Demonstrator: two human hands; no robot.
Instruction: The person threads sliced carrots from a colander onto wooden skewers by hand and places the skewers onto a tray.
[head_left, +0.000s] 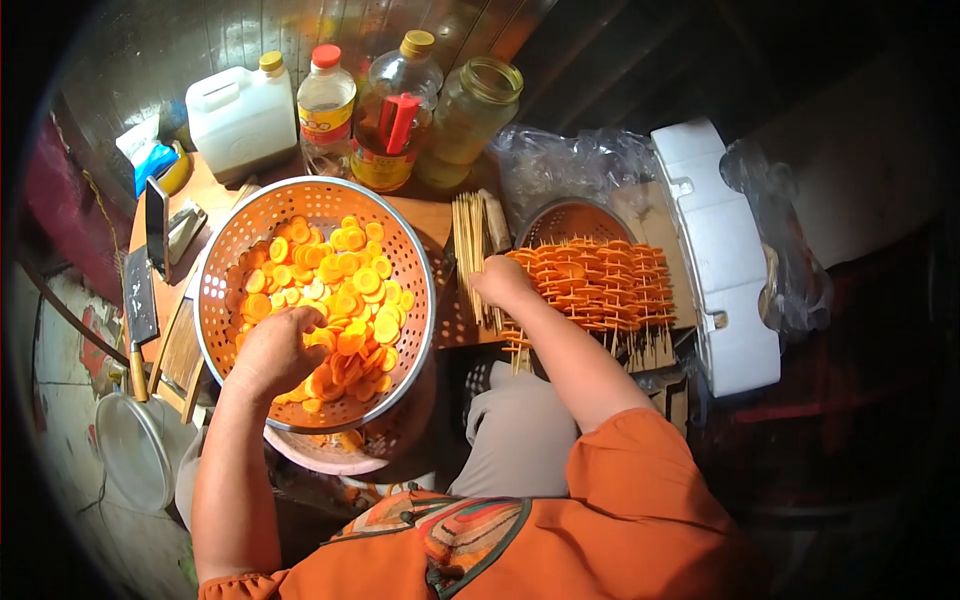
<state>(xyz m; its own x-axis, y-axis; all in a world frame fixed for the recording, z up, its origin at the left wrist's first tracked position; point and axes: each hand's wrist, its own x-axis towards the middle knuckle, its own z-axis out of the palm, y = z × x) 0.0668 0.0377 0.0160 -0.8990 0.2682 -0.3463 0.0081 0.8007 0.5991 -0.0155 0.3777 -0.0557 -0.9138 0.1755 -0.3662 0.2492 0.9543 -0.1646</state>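
A large perforated metal colander (412, 255) holds a heap of orange carrot slices (350, 300). My left hand (275, 350) is in the colander at the near left of the heap, its fingers curled against carrot slices. To the right, my right hand (503, 283) has its fingers closed at the edge of a bundle of thin bamboo skewers (468, 235), seemingly on a skewer; the fingertips are partly hidden. Just right of that hand, carrot slices threaded on skewers (600, 285) lie in stacked rows, with bare stick ends pointing towards me.
Behind the colander stand a white jug (240, 120), two bottles (325, 110) (395, 120) and a glass jar (470, 120). A cleaver (140, 300) and a phone (157, 230) are at left. Another perforated bowl (575, 215) sits behind the skewered carrots, beside white foam (725, 270).
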